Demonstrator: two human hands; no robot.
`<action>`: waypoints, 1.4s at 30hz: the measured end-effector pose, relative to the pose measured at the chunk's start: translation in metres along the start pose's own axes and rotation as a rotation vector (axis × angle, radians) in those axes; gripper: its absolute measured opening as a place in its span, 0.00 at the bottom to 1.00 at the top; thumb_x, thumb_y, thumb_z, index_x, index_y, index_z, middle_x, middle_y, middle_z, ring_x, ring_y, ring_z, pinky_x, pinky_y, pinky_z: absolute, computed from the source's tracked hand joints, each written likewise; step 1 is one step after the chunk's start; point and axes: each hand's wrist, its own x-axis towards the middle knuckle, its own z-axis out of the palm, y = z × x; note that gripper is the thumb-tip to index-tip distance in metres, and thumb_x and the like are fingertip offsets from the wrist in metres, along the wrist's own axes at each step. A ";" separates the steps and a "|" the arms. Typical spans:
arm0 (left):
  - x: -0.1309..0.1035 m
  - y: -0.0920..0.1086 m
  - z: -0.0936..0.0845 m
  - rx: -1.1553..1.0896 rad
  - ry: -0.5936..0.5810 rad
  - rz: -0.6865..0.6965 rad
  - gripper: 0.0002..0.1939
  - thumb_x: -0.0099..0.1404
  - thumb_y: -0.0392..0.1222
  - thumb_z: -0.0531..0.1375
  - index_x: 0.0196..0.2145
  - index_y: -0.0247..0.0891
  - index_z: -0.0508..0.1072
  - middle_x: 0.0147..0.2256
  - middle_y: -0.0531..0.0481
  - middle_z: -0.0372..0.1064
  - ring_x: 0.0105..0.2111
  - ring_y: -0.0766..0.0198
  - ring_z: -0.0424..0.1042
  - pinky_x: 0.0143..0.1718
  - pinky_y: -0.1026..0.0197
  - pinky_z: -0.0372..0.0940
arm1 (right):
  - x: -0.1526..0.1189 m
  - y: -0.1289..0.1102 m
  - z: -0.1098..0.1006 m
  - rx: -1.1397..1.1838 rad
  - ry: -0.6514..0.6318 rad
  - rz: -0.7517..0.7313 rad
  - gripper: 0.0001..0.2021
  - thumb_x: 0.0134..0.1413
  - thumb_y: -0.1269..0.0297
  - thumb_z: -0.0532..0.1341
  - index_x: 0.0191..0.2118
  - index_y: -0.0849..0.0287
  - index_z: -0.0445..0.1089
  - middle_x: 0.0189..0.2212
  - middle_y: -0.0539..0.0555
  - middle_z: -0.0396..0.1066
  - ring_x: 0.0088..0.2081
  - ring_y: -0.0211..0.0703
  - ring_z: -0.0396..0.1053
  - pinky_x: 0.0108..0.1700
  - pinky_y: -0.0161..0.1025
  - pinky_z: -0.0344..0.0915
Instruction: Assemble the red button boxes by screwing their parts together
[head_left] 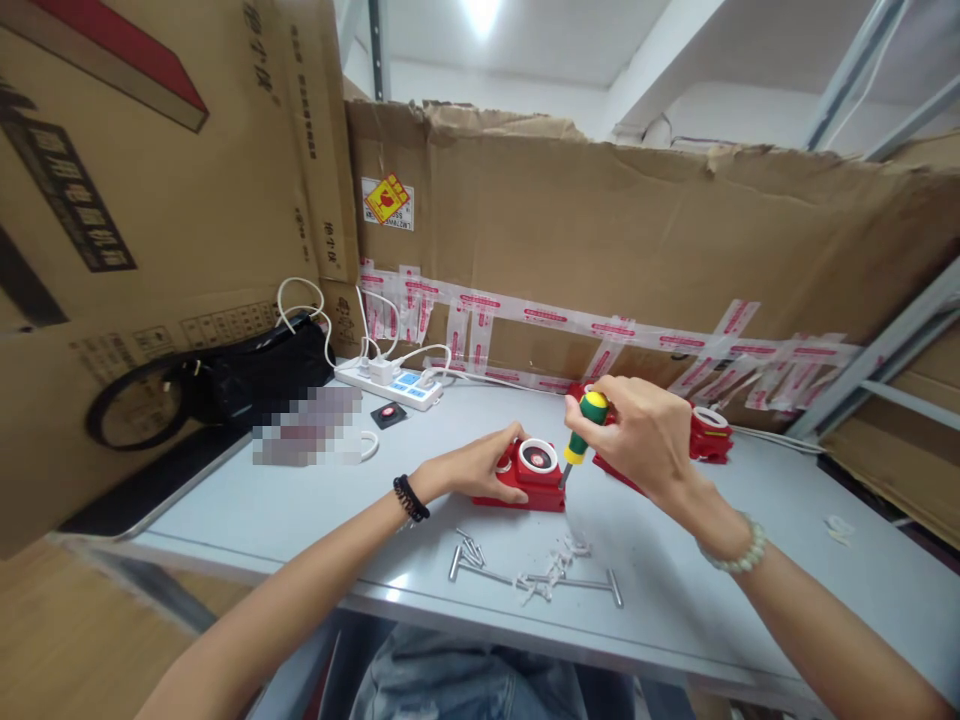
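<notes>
A red block-shaped part point(536, 493) with a white ring and a dark round centre lies on the grey table. My left hand point(491, 468) grips its left side, thumb in front and fingers behind. My right hand point(637, 430) is wrapped round the green and yellow handle of a screwdriver point(587, 428). The screwdriver points steeply down, its tip at the right end of the red part. Behind my right hand are more red parts point(711, 435), one with a white ring, partly hidden by the hand.
Metal T-shaped rods point(615, 588), several screws point(471, 548) and white scraps point(559, 568) lie near the table's front edge. A power strip point(401, 388) with white cables, a black bag point(262, 370) and a small dark square point(388, 415) sit at the back left. Cardboard point(600, 240) stands behind.
</notes>
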 end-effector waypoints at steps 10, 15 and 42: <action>0.000 -0.003 -0.001 0.026 0.004 0.012 0.28 0.51 0.45 0.66 0.45 0.40 0.58 0.47 0.46 0.64 0.44 0.57 0.65 0.44 0.57 0.60 | 0.031 0.021 -0.048 0.673 -0.942 -0.262 0.15 0.61 0.57 0.49 0.49 0.52 0.64 0.45 0.53 0.70 0.43 0.41 0.67 0.44 0.37 0.62; 0.000 -0.003 -0.001 0.023 0.003 0.006 0.28 0.51 0.44 0.66 0.47 0.40 0.58 0.47 0.46 0.64 0.44 0.58 0.65 0.44 0.58 0.61 | 0.039 0.025 -0.046 0.634 -0.927 -0.206 0.13 0.59 0.57 0.52 0.44 0.56 0.67 0.31 0.50 0.72 0.28 0.36 0.65 0.31 0.34 0.61; -0.004 0.008 0.002 0.363 0.247 -0.313 0.34 0.54 0.59 0.60 0.52 0.38 0.55 0.42 0.41 0.68 0.40 0.50 0.70 0.38 0.53 0.64 | 0.028 0.033 -0.039 0.474 0.086 0.261 0.12 0.49 0.55 0.61 0.26 0.58 0.69 0.18 0.46 0.62 0.20 0.33 0.56 0.22 0.32 0.55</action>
